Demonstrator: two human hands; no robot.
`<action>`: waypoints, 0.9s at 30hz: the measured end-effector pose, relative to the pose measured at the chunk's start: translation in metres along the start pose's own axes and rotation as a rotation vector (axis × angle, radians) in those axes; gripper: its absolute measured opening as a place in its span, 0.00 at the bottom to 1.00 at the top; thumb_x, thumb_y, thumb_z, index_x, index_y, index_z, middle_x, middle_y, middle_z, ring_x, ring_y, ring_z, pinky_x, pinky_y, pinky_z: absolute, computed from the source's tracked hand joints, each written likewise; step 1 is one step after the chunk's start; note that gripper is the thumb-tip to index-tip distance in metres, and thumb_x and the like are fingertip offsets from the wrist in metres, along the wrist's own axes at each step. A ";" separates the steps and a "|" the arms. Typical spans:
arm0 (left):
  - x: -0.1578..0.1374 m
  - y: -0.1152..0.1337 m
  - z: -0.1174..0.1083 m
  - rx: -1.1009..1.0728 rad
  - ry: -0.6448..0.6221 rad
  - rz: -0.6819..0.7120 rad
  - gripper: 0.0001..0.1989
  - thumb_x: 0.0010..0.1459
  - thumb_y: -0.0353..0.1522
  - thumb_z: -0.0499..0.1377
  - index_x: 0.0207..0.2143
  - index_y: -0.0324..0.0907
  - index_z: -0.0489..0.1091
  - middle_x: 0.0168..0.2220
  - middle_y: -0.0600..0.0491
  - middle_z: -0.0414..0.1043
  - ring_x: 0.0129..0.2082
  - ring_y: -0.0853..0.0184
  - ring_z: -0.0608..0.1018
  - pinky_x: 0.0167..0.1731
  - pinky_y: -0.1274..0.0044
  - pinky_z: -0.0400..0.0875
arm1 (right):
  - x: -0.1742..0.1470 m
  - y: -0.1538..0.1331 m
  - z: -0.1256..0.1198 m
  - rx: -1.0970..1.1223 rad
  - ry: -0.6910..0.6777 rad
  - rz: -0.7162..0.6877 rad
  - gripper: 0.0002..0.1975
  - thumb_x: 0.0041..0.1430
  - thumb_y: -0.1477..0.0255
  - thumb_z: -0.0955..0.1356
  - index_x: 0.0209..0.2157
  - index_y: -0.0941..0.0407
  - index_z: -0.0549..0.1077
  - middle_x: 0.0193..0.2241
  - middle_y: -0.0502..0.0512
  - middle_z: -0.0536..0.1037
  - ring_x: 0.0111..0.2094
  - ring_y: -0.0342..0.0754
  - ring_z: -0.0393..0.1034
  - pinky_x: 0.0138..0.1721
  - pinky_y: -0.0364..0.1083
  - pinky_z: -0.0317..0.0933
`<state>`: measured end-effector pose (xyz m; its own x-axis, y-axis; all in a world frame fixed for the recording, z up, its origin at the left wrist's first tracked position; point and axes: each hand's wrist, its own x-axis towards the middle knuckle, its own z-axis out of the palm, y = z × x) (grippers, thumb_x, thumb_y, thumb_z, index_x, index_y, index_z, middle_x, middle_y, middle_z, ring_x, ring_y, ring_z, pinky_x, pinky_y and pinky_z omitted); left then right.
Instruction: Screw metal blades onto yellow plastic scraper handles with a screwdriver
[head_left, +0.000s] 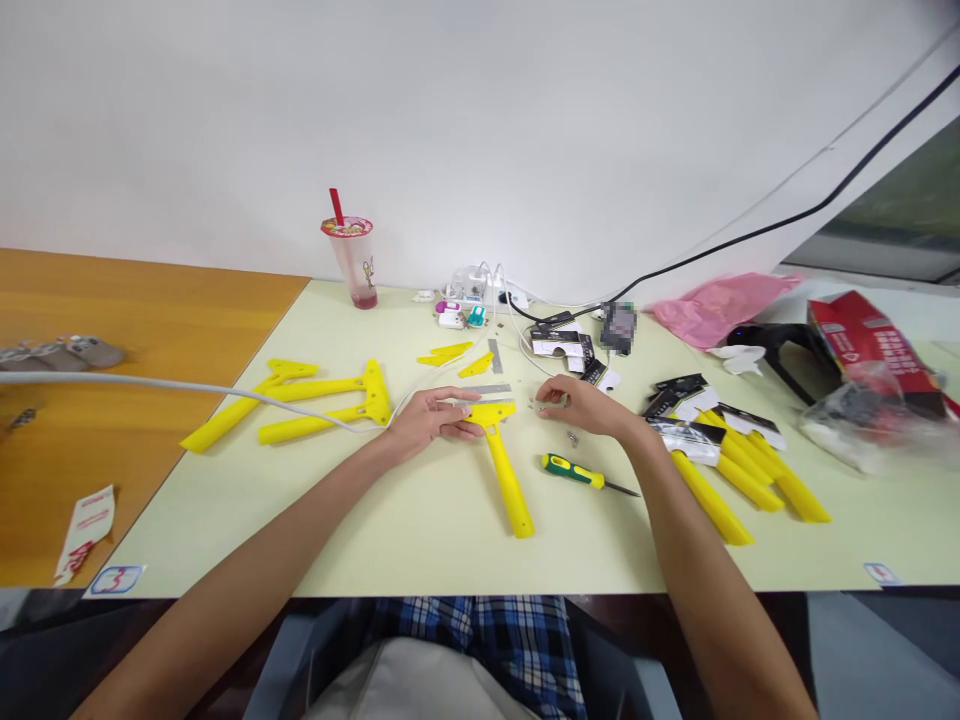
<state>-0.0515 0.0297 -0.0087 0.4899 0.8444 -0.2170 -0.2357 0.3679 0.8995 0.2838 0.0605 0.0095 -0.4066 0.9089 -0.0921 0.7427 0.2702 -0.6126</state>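
Shirt fabric is lying nearest the lens. I am watching the left hand pinching a scraper by its head, mid-table; the right hand is curling beside small metal bits, its hold unclear. Yellow plates and blades are lying unattached behind; more handles are resting under cards.

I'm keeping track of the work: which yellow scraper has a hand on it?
The middle scraper, with the left hand at its head; the others lie off to either side, no hand on them.
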 end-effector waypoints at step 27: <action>0.005 -0.006 -0.007 -0.007 -0.055 0.001 0.27 0.59 0.36 0.77 0.58 0.33 0.78 0.38 0.37 0.87 0.40 0.55 0.91 0.51 0.66 0.84 | 0.005 -0.084 0.004 -0.036 0.188 -0.213 0.08 0.75 0.64 0.65 0.43 0.52 0.73 0.39 0.56 0.82 0.39 0.53 0.75 0.43 0.51 0.65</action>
<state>-0.0532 0.0346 -0.0175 0.5351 0.8222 -0.1942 -0.2422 0.3696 0.8971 0.2172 0.0416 0.0572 -0.4523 0.8724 0.1851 0.6708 0.4696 -0.5740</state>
